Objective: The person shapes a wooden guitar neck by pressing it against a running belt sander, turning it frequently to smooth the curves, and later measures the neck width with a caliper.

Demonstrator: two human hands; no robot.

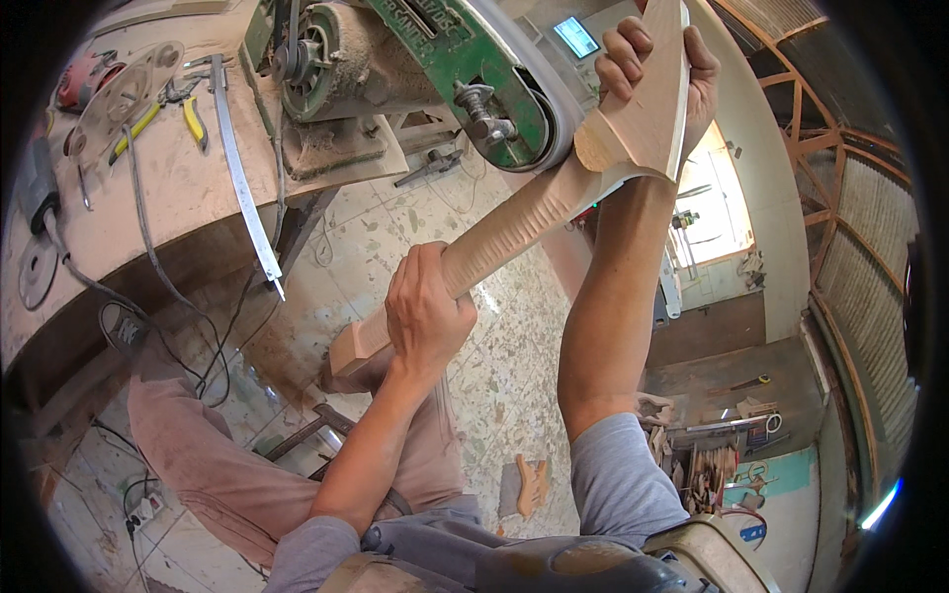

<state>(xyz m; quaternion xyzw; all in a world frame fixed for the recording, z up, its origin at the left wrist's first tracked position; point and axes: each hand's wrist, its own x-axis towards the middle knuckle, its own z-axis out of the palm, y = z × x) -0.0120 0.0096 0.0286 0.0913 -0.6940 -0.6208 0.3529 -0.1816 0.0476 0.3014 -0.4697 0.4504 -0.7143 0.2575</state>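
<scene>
On the left, the bench point(183, 198), with a red tool point(87, 81) toward its far left corner; yellow-handled pliers point(196, 124) to the right of that; a metal strip point(247, 183) overhanging the near edge; a green belt sander point(465, 69), its rounded nose jutting past the bench's right end; next the left hand point(431, 306), out beyond the near edge, fingers wrapped close together around the shaft of a pale wooden piece point(514, 232); piece held in the air over the tiled floor point(509, 346), off the bench's right end; long axis slants from a squared block end, low left by the knees, up to a broad flared end that points upper right, away from the body; right hand point(700, 94) at that flared end, fingers curled together over one side, apparently the thumb along the other; step in hand reads as sanding the flare's inner shoulder at the belt's nose, though actual contact cannot be told; next move probably calls for steady, even pressure from both hands.
</scene>
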